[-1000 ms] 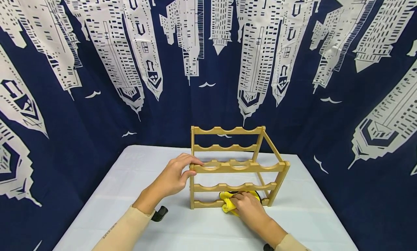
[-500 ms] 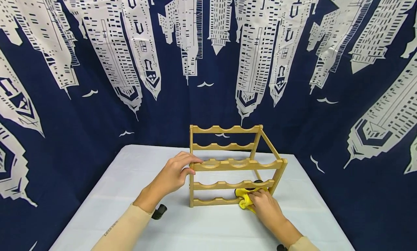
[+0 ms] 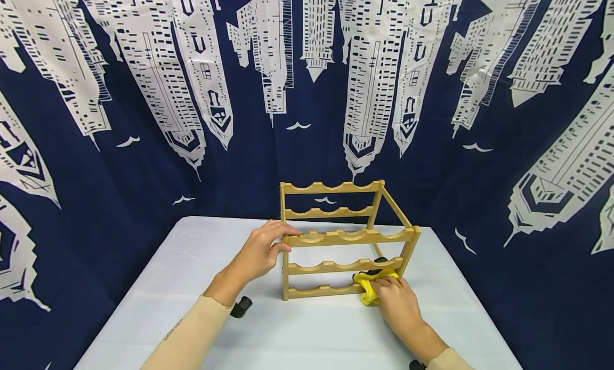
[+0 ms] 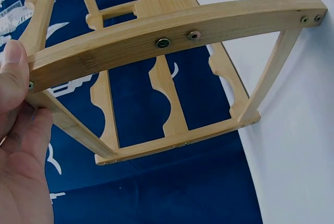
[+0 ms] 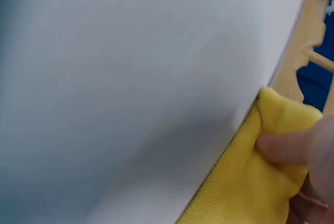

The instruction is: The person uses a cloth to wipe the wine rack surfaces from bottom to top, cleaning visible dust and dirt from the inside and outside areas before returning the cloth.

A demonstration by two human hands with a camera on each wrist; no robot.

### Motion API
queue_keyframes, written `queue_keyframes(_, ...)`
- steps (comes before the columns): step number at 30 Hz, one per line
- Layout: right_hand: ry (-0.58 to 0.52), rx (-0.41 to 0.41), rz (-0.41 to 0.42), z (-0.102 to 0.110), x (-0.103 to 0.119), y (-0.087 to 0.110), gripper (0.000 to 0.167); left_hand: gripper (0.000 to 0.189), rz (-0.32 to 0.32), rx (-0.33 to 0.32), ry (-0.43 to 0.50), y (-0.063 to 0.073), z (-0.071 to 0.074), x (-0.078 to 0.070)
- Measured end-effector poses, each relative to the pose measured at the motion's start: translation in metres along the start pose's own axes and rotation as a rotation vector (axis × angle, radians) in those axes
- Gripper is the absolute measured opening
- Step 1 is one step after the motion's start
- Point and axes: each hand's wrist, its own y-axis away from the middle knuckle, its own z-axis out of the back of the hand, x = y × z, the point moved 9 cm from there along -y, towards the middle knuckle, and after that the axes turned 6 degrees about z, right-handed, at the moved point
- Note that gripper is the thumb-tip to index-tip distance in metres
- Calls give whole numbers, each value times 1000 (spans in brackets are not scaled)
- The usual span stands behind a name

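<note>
A light wooden wine rack [image 3: 350, 236] with scalloped rails stands on the white-covered table. My left hand [image 3: 261, 252] grips its front left upper corner, thumb and fingers round the wood. The left wrist view shows the thumb and fingers at the end of the rack's side bar [image 4: 177, 31], which has metal screws in it. In my right hand [image 3: 398, 303] is a yellow cloth [image 3: 371, 292] with a dark edge, bunched against the right end of the rack's bottom front rail. In the right wrist view the thumb presses into the cloth [image 5: 250, 177].
The white tabletop [image 3: 307, 338] reaches in front of the rack and to both sides. Behind it hangs a navy curtain [image 3: 249, 178] printed with white upside-down buildings. A black wrist strap piece [image 3: 241, 307] shows beside the left wrist.
My right hand has moved the yellow cloth rightward along the bottom front rail to its right end. The left hand keeps its grip on the corner; the rack has turned slightly.
</note>
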Motion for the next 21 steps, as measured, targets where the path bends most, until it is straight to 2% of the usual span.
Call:
queue_keyframes(4,-237,3,-93,-6,-5,-7,39,42,24,10,6,-1,2,5)
queue_keyframes(7,-343,-8,-116,-9,1,-14,37,43,39,21,15,-2,3,7)
queue_keyframes(10,-389,-44,-66,-8,17,-24,34,42,74,45,34,-3,2,11)
queue_keyframes(16,-444,-60,102,-12,67,-48,29,39,118,82,47,-4,1,14)
queue_keyframes(21,-515,-124,156,-8,93,-63,31,40,124,62,40,-2,5,16)
